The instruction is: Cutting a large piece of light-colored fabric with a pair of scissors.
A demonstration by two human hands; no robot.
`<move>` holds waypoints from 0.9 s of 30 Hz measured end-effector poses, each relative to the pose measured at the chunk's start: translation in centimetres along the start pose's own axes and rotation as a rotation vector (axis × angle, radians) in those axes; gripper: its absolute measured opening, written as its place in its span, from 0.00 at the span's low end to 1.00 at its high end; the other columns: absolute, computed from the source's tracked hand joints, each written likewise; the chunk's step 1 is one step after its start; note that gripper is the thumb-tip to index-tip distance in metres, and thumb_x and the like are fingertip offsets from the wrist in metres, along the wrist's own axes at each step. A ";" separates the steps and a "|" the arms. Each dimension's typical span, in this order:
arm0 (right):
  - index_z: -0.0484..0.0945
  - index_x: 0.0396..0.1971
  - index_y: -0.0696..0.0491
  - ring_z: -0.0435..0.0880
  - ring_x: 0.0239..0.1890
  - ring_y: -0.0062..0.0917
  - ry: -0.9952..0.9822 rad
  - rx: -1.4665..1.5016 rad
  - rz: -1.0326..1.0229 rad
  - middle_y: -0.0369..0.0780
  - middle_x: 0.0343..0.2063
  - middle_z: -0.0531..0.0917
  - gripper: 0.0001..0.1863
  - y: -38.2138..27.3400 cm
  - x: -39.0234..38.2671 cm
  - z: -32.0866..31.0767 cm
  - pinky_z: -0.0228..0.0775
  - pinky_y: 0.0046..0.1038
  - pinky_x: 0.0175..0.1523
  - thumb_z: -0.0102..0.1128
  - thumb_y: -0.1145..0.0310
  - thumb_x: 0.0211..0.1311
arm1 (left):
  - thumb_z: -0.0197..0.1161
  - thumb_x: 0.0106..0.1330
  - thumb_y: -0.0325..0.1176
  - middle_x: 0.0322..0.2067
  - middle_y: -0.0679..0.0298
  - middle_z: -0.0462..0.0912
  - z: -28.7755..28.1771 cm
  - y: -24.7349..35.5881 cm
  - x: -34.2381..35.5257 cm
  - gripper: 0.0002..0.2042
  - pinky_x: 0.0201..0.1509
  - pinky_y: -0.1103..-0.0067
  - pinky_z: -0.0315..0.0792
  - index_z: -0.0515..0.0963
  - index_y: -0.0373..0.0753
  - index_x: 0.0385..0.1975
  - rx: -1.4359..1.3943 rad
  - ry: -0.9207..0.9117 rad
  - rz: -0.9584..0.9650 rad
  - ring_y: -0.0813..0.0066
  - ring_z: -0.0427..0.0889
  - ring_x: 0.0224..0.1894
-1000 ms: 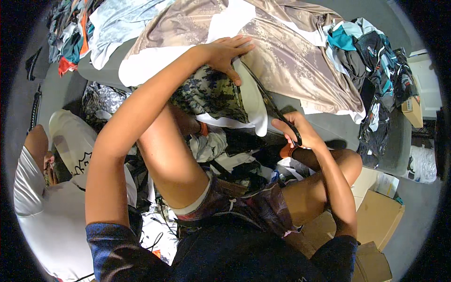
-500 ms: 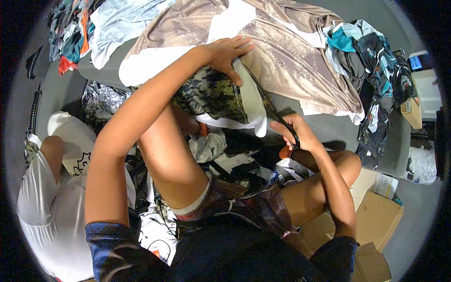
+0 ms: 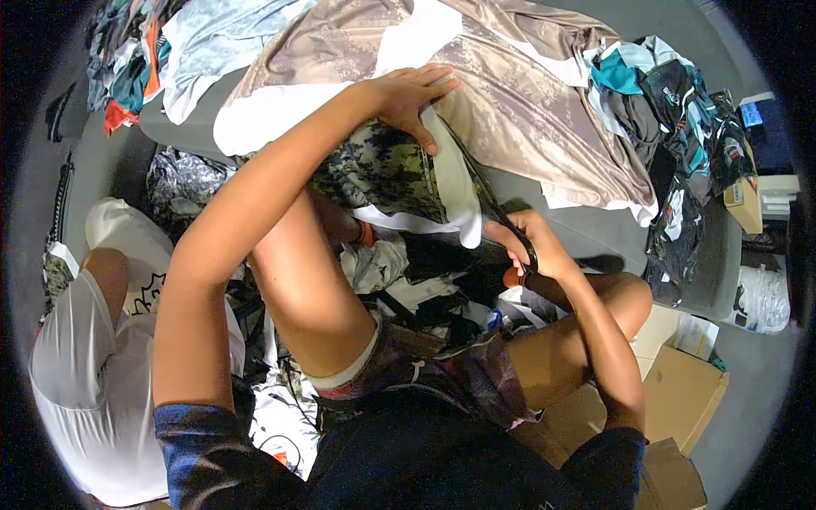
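Observation:
My left hand [image 3: 406, 104] lies flat, fingers stretched out, across the top of a dark green and grey camouflage-print fabric [image 3: 370, 174]. That fabric drapes over my raised left knee and has a white border strip [image 3: 456, 183] along its right side. In my right hand [image 3: 544, 244] are long dark scissors [image 3: 486, 189], the fingers and thumb at their black handles. The blades run up along the white strip toward my left hand. Whether the blades are apart is hard to make out. Beneath both hands spreads a large tan patterned fabric [image 3: 510, 106] with white parts.
Grey padded seating [image 3: 586, 242] carries the fabric. Heaps of clothing [image 3: 671, 102] lie at the far right and a mixed pile [image 3: 132, 68] at the far left. Fabric scraps [image 3: 416, 285] cover the floor between my legs. Cardboard boxes [image 3: 693, 395] stand right; another person's white-clothed leg [image 3: 76, 357] is left.
My right hand and the scissors have shifted slightly left. My left hand stays in place on the fabric. The other person's knee at the left has moved a little to the right.

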State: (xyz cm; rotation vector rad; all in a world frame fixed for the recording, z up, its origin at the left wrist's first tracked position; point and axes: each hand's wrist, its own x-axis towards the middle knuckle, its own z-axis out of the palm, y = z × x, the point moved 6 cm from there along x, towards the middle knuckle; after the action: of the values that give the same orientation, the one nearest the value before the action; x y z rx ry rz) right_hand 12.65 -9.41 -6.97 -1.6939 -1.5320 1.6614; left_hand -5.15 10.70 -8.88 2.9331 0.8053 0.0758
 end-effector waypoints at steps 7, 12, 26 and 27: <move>0.68 0.09 0.52 0.66 0.07 0.16 0.008 0.022 0.048 0.34 0.07 0.69 0.25 -0.2 -0.3 0.3 0.56 0.19 0.13 0.61 0.54 0.58 | 0.64 0.36 0.71 0.69 0.58 0.47 -0.4 0.4 -0.1 0.60 0.69 0.63 0.48 0.47 0.43 0.68 0.010 -0.044 -0.038 0.61 0.48 0.70; 0.67 0.08 0.52 0.65 0.07 0.16 0.014 0.015 0.005 0.34 0.06 0.69 0.25 -0.4 -0.3 0.2 0.56 0.19 0.13 0.61 0.54 0.59 | 0.64 0.36 0.71 0.69 0.59 0.46 -0.3 0.3 -0.2 0.60 0.69 0.63 0.48 0.47 0.43 0.68 0.007 -0.035 -0.032 0.61 0.47 0.71; 0.67 0.07 0.52 0.65 0.07 0.17 0.017 -0.013 0.008 0.34 0.06 0.68 0.26 -0.5 -0.4 0.4 0.56 0.20 0.13 0.60 0.53 0.59 | 0.64 0.36 0.72 0.69 0.59 0.47 -0.2 0.2 -0.2 0.60 0.69 0.64 0.47 0.46 0.44 0.68 0.006 -0.016 -0.031 0.61 0.47 0.71; 0.67 0.07 0.52 0.65 0.07 0.17 0.017 -0.013 0.006 0.34 0.06 0.68 0.26 -0.5 -0.4 0.4 0.56 0.20 0.13 0.60 0.53 0.59 | 0.64 0.36 0.72 0.69 0.59 0.47 -0.3 0.2 -0.2 0.60 0.69 0.64 0.47 0.46 0.44 0.68 0.007 -0.015 -0.032 0.61 0.47 0.71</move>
State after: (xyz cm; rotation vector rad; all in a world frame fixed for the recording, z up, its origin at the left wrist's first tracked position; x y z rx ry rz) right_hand 12.21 -9.74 -6.44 -1.7169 -1.5350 1.6395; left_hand -5.21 10.49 -8.58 2.9230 0.8513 0.0482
